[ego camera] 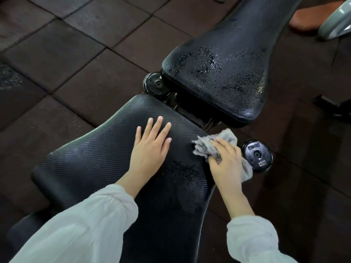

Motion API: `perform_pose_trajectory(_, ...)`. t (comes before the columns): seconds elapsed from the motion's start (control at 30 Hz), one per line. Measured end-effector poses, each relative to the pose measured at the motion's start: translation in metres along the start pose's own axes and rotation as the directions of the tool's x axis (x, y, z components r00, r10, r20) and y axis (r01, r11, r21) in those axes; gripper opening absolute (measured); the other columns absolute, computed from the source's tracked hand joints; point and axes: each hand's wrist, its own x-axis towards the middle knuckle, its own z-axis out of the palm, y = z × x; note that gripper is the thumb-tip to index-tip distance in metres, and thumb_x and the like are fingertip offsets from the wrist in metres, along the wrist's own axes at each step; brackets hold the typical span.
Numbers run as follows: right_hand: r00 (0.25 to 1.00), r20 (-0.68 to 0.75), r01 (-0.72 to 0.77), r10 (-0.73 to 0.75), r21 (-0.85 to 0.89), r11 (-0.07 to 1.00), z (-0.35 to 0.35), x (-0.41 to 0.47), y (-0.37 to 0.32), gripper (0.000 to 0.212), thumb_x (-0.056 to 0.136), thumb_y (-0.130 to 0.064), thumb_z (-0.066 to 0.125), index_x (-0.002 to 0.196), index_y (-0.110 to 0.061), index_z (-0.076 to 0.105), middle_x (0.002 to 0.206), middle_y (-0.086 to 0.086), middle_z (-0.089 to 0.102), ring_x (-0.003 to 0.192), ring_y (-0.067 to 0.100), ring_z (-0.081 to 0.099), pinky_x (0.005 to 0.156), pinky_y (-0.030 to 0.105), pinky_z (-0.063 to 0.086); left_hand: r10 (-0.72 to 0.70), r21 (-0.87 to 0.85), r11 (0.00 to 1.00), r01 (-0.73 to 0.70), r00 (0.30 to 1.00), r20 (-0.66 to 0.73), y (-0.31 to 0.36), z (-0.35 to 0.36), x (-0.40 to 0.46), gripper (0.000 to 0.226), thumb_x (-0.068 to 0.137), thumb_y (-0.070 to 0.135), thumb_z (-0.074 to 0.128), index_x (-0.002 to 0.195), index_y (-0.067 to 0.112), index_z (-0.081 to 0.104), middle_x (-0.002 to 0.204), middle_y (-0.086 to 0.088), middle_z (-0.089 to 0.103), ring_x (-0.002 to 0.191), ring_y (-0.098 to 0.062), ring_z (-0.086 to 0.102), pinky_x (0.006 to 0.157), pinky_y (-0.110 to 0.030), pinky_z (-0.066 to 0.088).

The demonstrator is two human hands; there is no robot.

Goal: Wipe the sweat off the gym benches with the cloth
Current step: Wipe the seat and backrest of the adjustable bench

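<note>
Illegibly labelled knob point(256, 155) beside cloth-gripping right hand point(226, 164)

Cloth point(209, 144): grey, crumpled, lower right of centre, at the right edge of the near pad, partly under a hand.
Seat pad point(106, 158): black, ribbed, centre to lower left; wet patch near its right side.
Back pad point(224, 73): black, upper right, covered in sweat droplets.

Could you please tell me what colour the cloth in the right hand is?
The cloth is grey, seen in the head view, the only one.
</note>
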Motion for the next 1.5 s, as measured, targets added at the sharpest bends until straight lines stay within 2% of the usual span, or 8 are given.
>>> perform_pose_trajectory(0.13,0.967,0.146,0.215,-0.211,-0.016,0.976,0.011,-0.007,-0.024,0.043,0.063,-0.012,0.057,0.104,-0.008,0.069,0.11,0.008,0.066,0.099,0.016,0.041,0.09,0.039,0.042,-0.082,0.039,0.996,0.084,0.995,-0.058,-0.034,-0.016,-0.033,0.049,0.094,0.032,0.028,0.13,0.011,0.053,0.14,-0.012,0.045,0.132,-0.035,0.038,0.105,-0.055,0.027)
perform_pose_trajectory(0.33,0.769,0.335,0.537,-0.544,0.122,0.834,-0.01,-0.066,-0.015,0.051,0.061,-0.006,0.062,0.111,-0.012,0.065,0.12,0.003,0.061,0.106,0.017,0.048,0.09,0.034,0.043,-0.251,0.045,0.966,0.254,0.966,-0.062,-0.051,-0.023,-0.08,0.05,0.092,0.029,0.027,0.129,0.009,0.054,0.137,-0.015,0.049,0.128,-0.038,0.041,0.102,-0.055,0.033)
perform_pose_trajectory(0.57,0.894,0.24,0.383,-0.379,0.032,0.923,0.022,-0.031,-0.046,0.038,0.065,-0.015,0.056,0.1,-0.008,0.07,0.106,0.009,0.067,0.095,0.03,0.059,0.085,0.045,0.048,-0.255,0.042,0.965,0.258,0.965,-0.061,-0.055,-0.016,-0.087,0.051,0.093,0.029,0.025,0.133,0.011,0.05,0.14,-0.013,0.046,0.131,-0.037,0.037,0.104,-0.054,0.029)
perform_pose_trajectory(0.83,0.713,0.358,0.573,-0.604,0.199,0.795,0.003,-0.068,-0.039,0.04,0.064,-0.012,0.06,0.103,-0.014,0.069,0.112,-0.001,0.065,0.105,0.013,0.048,0.09,0.027,0.032,-0.257,0.02,0.966,0.259,0.965,-0.05,-0.058,-0.015,-0.087,0.053,0.093,0.034,0.022,0.135,0.015,0.048,0.143,-0.008,0.042,0.135,-0.032,0.033,0.108,-0.05,0.024)
perform_pose_trajectory(0.97,0.806,0.264,0.513,-0.53,0.137,0.847,0.015,-0.043,-0.04,0.041,0.07,-0.017,0.045,0.102,-0.011,0.07,0.108,0.003,0.067,0.099,0.015,0.048,0.089,0.029,0.037,-0.245,0.04,0.969,0.245,0.969,-0.018,-0.061,-0.019,-0.086,0.054,0.092,0.036,0.021,0.135,0.017,0.048,0.143,-0.007,0.043,0.135,-0.032,0.034,0.108,-0.047,0.025)
perform_pose_trajectory(1.07,0.873,0.214,0.427,-0.438,0.097,0.899,0.039,-0.035,-0.066,0.036,0.064,-0.011,0.059,0.097,-0.01,0.072,0.101,0.004,0.069,0.096,0.015,0.047,0.085,0.036,0.045,-0.246,0.04,0.969,0.246,0.969,0.004,-0.063,-0.021,-0.086,0.056,0.092,0.038,0.018,0.136,0.019,0.046,0.145,-0.006,0.041,0.136,-0.03,0.032,0.109,-0.045,0.024)
perform_pose_trajectory(1.3,0.652,0.412,0.576,-0.637,0.277,0.769,0.018,-0.078,-0.058,0.039,0.061,-0.009,0.062,0.098,-0.017,0.07,0.108,-0.005,0.066,0.104,0.011,0.048,0.09,0.029,0.034,-0.274,-0.007,0.962,0.274,0.961,-0.043,-0.067,-0.026,-0.098,0.053,0.092,0.035,0.024,0.133,0.015,0.051,0.143,-0.01,0.043,0.134,-0.034,0.034,0.106,-0.048,0.027)
perform_pose_trajectory(1.5,0.807,0.326,0.471,-0.492,0.144,0.87,0.022,-0.05,-0.05,0.039,0.069,-0.014,0.054,0.104,-0.012,0.069,0.11,0.003,0.066,0.103,0.02,0.053,0.087,0.046,0.047,-0.33,0.05,0.942,0.332,0.943,-0.037,-0.071,-0.029,-0.129,0.051,0.093,0.033,0.025,0.134,0.014,0.049,0.142,-0.01,0.044,0.133,-0.035,0.036,0.105,-0.05,0.028)
